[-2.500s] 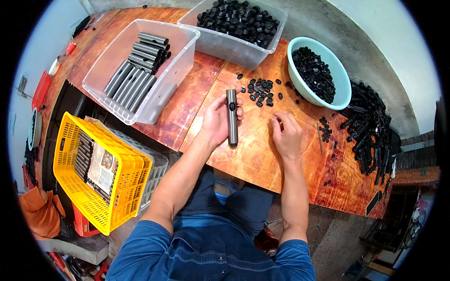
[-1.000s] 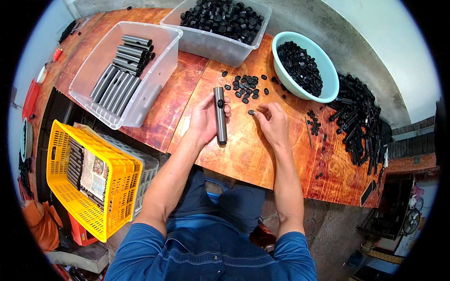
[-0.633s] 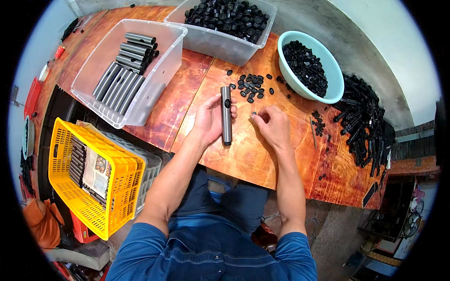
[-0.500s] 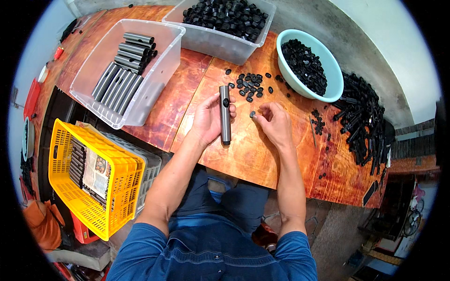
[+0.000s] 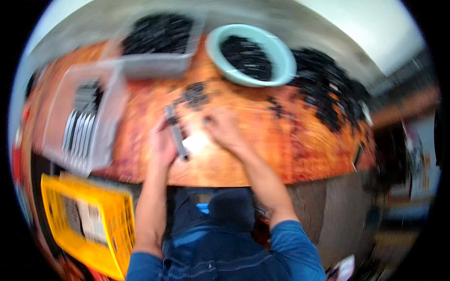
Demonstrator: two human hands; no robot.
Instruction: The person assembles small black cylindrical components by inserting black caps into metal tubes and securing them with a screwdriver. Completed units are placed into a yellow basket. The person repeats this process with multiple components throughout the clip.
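The picture is blurred by motion. My left hand (image 5: 161, 140) is wrapped round a grey metal tube (image 5: 177, 135), which tilts with its top leaning left over the front part of the wooden table (image 5: 267, 150). To its right, my right hand (image 5: 226, 129) pinches a small dark oval plug (image 5: 206, 120) at its fingertips, apart from the tube. Just beyond both hands lies a loose group of small black plugs (image 5: 194, 95).
A clear plastic bin (image 5: 107, 140) with metal tubes stands at the left; another bin (image 5: 157, 66) of black caps stands behind. A light-blue bowl (image 5: 287, 56) holds small black parts. Right of it spreads a heap of black parts (image 5: 328, 93). Below left is a yellow crate (image 5: 119, 229).
The whole view has swung, so the table and its containers sit differently in the picture. The tube now leans to the left at its top. Both hands keep their holds.
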